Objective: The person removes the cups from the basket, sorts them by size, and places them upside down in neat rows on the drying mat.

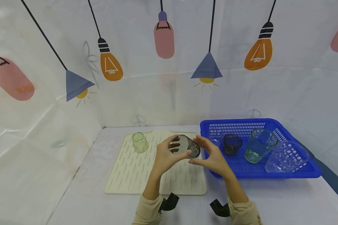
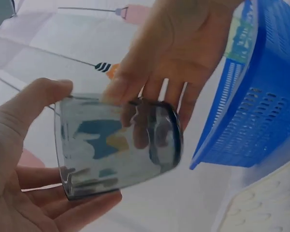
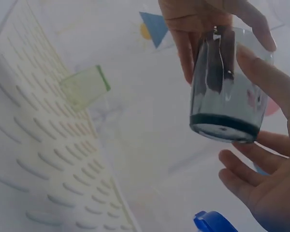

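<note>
A smoky grey drinking glass (image 1: 194,148) is held tilted on its side above the cream ribbed mat (image 1: 124,181). My left hand (image 1: 166,155) grips it at the rim end, thumb on one side and fingers on the other, as the left wrist view shows. From the other side my right hand (image 1: 215,158) holds the glass toward its thick base. In the right wrist view the right thumb (image 3: 268,75) lies along the glass wall, with fingers near the base. A pale green glass (image 1: 140,143) stands upside down on the mat's far left part.
To the right is a blue perforated basket (image 1: 273,175). Inside it are a dark glass (image 1: 232,143), a green-tinted glass (image 1: 260,146), a clear patterned glass (image 1: 286,157) and another clear glass partly behind the rim. A printed sheet (image 1: 146,97) hangs behind the white table (image 1: 84,193).
</note>
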Motion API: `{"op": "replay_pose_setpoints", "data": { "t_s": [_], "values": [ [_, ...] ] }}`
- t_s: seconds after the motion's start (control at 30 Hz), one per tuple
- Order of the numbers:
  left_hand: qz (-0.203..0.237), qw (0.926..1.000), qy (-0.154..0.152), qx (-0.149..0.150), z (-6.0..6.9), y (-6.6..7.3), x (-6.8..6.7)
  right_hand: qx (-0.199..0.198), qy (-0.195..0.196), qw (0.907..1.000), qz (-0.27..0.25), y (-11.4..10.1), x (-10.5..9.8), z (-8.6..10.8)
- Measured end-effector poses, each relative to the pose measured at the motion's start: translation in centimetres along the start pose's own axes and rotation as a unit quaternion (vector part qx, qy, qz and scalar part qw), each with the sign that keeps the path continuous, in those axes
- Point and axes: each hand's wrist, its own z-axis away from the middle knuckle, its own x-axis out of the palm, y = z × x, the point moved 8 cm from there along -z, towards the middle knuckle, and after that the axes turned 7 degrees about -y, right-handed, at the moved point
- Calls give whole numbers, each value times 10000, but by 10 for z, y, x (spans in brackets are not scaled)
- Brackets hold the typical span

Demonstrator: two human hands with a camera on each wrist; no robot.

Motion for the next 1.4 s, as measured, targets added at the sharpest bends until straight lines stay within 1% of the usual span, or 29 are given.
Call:
{"op": "replay_pose_setpoints", "data": {
  "t_s": [0.07,0.13,0.2,0.23,0.3,0.37,0.43,0.5,0.53,0.63,0.7,0.8,0.83,0.9,1.0,1.1,1.17,1.23,1.33,1.4],
  "values": [
    [542,9985,-51,-64,1,-3,-2,33,-83,9997,-237,4,-1,1],
    [989,9949,-119,-128,1,-7,-3,-7,-165,9985,-525,7,-1,2],
    [1409,9898,-197,-96,1,-10,-2,-125,-242,9948,-977,6,-1,2],
    [1625,9864,-218,-70,1,-15,-1,-210,-270,9914,-1264,4,-1,2],
    [2107,9772,-250,-59,1,-18,2,-413,-256,9829,-1779,1,0,2],
    [2563,9663,-253,-25,1,-20,5,-600,-205,9709,-2311,-2,0,1],
    [2935,9557,-208,6,1,-23,8,-721,-71,9615,-2649,-4,0,1],
    [3229,9463,-148,84,1,-24,12,-838,93,9535,-2894,-6,0,1],
    [3317,9433,-107,130,1,-24,13,-882,163,9492,-3017,-7,0,1],
    [3583,9331,-69,305,0,-25,18,-949,420,9402,-3244,-8,0,1],
    [3730,9268,-118,414,0,-25,21,-989,551,9336,-3399,-8,0,1],
    [3878,9199,-276,508,-1,-26,24,-1083,633,9231,-3635,-10,1,1],
    [3872,9200,-342,501,-1,-27,25,-1112,637,9204,-3693,-10,2,1],
    [3785,9233,-473,462,0,-28,25,-1114,648,9196,-3712,-10,1,1],
    [3512,9338,-574,361,5,-31,23,-1003,690,9253,-3592,-7,-1,1],
    [3276,9425,-576,328,15,-37,18,-788,756,9295,-3523,-2,-3,1],
    [3066,9498,-526,328,24,-42,12,-627,814,9286,-3566,1,-5,1],
    [2743,9600,-478,310,34,-48,5,-473,887,9254,-3654,5,-6,1],
    [2056,9776,-388,245,49,-58,-10,-326,956,9197,-3794,9,-7,2],
    [1605,9865,-282,146,61,-65,-22,-279,980,9159,-3881,12,-7,2]
  ]
}}
